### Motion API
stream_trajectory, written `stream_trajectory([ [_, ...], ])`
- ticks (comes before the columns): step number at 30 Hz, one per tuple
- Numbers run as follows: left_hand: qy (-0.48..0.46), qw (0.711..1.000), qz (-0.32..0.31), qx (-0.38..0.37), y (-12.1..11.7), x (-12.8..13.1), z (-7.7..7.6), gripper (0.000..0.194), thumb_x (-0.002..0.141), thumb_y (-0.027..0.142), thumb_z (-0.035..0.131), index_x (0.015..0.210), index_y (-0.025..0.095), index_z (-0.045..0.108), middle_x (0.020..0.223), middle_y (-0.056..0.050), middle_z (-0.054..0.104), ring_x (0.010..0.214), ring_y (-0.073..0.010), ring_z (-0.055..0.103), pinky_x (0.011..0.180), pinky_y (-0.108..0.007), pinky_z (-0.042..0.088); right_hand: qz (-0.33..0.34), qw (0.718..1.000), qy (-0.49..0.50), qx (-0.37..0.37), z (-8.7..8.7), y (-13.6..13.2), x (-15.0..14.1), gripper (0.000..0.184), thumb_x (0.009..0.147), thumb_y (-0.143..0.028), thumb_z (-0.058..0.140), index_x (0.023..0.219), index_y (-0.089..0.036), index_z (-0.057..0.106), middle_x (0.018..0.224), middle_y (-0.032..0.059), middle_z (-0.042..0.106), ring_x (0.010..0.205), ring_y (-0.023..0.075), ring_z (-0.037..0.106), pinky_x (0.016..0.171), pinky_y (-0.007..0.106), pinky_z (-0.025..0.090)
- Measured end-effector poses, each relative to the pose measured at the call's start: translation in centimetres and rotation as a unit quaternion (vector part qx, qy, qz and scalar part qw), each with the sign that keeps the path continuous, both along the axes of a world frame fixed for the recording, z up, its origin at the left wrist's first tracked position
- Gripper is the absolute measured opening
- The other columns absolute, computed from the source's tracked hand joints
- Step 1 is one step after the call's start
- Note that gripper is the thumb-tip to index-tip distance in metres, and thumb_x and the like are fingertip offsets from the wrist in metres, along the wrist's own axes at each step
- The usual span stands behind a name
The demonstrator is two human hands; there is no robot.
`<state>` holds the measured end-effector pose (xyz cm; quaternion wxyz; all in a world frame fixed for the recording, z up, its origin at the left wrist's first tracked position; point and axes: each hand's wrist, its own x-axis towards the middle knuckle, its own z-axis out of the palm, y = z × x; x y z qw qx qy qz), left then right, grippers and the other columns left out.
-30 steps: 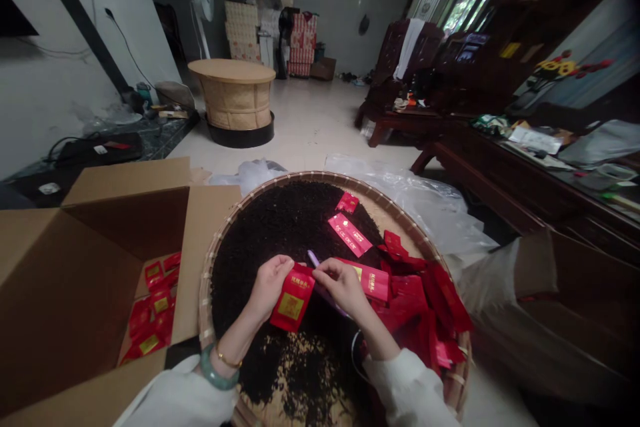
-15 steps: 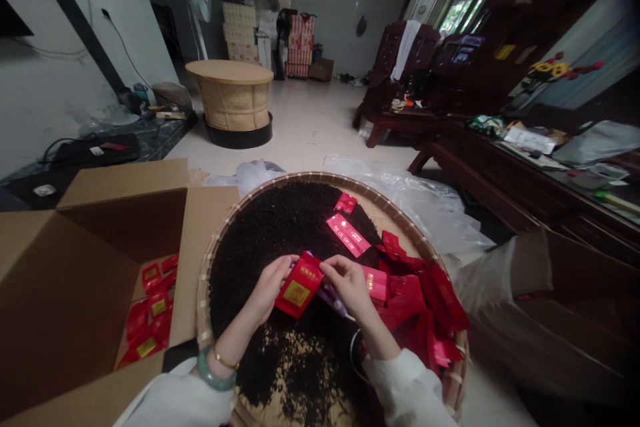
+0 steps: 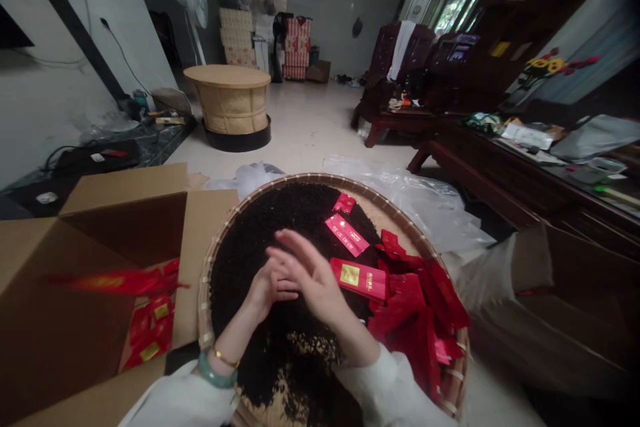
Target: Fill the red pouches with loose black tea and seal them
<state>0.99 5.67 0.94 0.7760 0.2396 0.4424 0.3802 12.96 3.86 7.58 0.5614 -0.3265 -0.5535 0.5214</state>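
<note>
A red packet [image 3: 107, 282], smeared by motion, is in the air over the open cardboard box [image 3: 210, 227], apart from both hands. My left hand [image 3: 267, 287] hovers above the dark loose tea leaves [image 3: 250, 240], its fingers loosely bent and apart, nothing in them. Crossing partly in front of it, my right hand [image 3: 315, 280] has its fingers stretched out and also holds nothing. To the right of that hand lies a flat red pouch [image 3: 363, 280] with a gold label. Several red packets [image 3: 153, 327] lie inside the box.
The round woven tray [image 3: 204, 300] carries the leaves, a pink-red strip pouch [image 3: 347, 235], a small red packet [image 3: 344, 203] and a heap of red pouches [image 3: 410, 320]. Clear plastic sheeting [image 3: 415, 193] lies behind it. A second carton [image 3: 530, 267] stands at right.
The red packet has left my hands and moved left to above the box. My right hand has swung left across my left hand, its fingers now stretched. The purple-and-white item beneath the hands no longer shows.
</note>
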Motion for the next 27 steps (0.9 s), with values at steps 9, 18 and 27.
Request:
stream_trajectory([
  [9, 0.109, 0.993, -0.027, 0.044, -0.1, 1.0, 1.2, 0.034, 0.091, 0.041, 0.042, 0.106, 0.014, 0.055, 0.086, -0.012, 0.073, 0.063, -0.0180, 0.070, 0.053, -0.025, 0.053, -0.348, 0.784, -0.507, -0.085, -6.4, 4.9, 13.6, 0.044, 0.071, -0.021, 0.066, 0.113, -0.010, 0.059, 0.105, 0.0228, 0.062, 0.108, 0.0408, 0.052, 0.089, 0.053, 0.040],
  [18, 0.379, 0.814, 0.075, 0.434, -1.0, 1.7, -0.9, 0.059, 0.074, 0.020, 0.064, 0.130, 0.019, 0.046, 0.143, -0.017, 0.042, 0.130, -0.0295, 0.040, 0.096, -0.045, 0.046, -0.239, 0.879, -0.408, -0.066, -5.1, 3.3, 10.8, 0.041, 0.081, -0.034, 0.049, 0.113, -0.011, 0.061, 0.083, 0.0106, 0.068, 0.073, 0.0232, 0.062, 0.068, 0.036, 0.051],
  [27, 0.480, 0.676, 0.010, 0.559, -1.2, 1.1, -1.3, 0.034, 0.089, 0.013, 0.040, 0.106, 0.023, 0.068, 0.095, -0.006, 0.074, 0.097, -0.0205, 0.064, 0.105, -0.052, 0.034, -0.138, 0.952, -0.272, -0.014, -4.2, 0.7, 5.8, 0.043, 0.085, -0.042, 0.053, 0.120, -0.018, 0.060, 0.098, 0.0100, 0.062, 0.082, 0.0208, 0.062, 0.067, 0.034, 0.055],
])
